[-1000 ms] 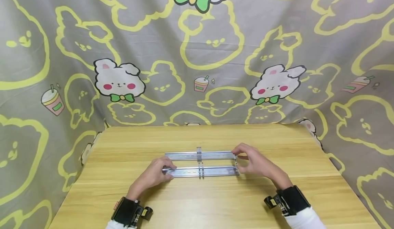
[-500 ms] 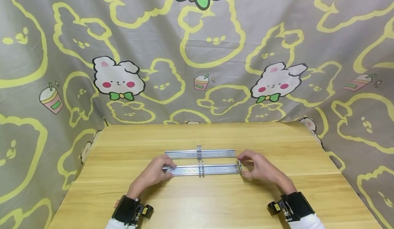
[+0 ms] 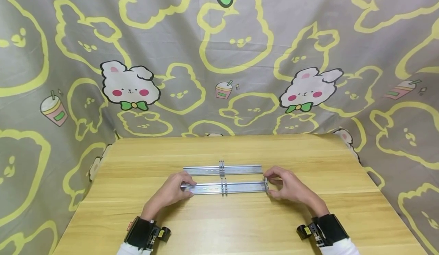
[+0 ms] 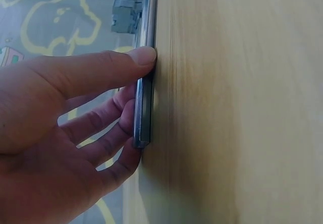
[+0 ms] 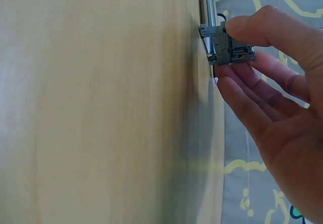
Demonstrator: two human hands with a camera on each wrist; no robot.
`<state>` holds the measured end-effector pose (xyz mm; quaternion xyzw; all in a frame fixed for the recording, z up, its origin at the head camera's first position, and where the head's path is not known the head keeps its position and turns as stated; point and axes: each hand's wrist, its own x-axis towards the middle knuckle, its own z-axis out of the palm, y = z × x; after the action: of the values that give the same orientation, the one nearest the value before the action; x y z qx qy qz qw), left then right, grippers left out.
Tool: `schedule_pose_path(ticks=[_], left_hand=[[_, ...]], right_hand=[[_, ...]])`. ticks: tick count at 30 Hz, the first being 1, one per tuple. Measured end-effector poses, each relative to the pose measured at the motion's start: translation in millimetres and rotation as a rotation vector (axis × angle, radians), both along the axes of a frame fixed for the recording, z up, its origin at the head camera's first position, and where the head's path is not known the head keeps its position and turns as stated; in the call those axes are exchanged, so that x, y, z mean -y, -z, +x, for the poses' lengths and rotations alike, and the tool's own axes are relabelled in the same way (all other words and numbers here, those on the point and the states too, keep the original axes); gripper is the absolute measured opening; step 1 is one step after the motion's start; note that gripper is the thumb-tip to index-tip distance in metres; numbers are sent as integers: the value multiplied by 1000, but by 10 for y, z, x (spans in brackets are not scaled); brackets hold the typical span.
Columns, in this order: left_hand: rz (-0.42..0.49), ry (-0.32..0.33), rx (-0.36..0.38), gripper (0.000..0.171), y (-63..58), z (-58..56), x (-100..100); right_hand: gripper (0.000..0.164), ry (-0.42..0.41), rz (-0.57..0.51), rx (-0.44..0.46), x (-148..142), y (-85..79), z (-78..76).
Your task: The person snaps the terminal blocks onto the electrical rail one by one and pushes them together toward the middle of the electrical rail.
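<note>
Two silver slotted DIN rails lie parallel on the wooden table. My left hand (image 3: 174, 188) grips the left end of the near rail (image 3: 243, 187), thumb on its front edge and fingers behind, as the left wrist view shows. At the opposite end, my right hand (image 3: 289, 187) pinches a grey terminal block (image 5: 222, 45) between thumb and fingers. The block stands crosswise at the rail's right tip and overlaps it in the right wrist view. Mid-rail sit a few thin terminal blocks (image 3: 224, 186).
Behind lies the far rail (image 3: 202, 170), with several terminal blocks (image 3: 221, 168) clustered at its middle. The wooden table (image 3: 219, 228) reaches back to a grey patterned curtain (image 3: 185, 49), which also hangs along both sides.
My right hand has come nearer and slightly right with the terminal block, then a little left, bringing it onto the near rail's right end. The left hand keeps its grip there.
</note>
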<state>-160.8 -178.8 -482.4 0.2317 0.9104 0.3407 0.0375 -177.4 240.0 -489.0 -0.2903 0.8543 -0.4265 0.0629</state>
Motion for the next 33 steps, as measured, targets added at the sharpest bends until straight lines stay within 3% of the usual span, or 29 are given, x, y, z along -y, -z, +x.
schedule_pose_path(ticks=[8, 15, 23, 33], left_hand=[[-4, 1, -3, 29, 0, -1, -7], [-14, -16, 10, 30, -2, 2, 1], [-16, -6, -27, 30, 15, -1, -5], [0, 9, -24, 29, 10, -10, -7]], right_hand=[[49, -30, -70, 5, 47, 37, -17], [49, -31, -38, 21, 234, 32, -28], [50, -29, 9, -73, 475, 21, -34], [49, -43, 35, -55, 768, -6, -42]])
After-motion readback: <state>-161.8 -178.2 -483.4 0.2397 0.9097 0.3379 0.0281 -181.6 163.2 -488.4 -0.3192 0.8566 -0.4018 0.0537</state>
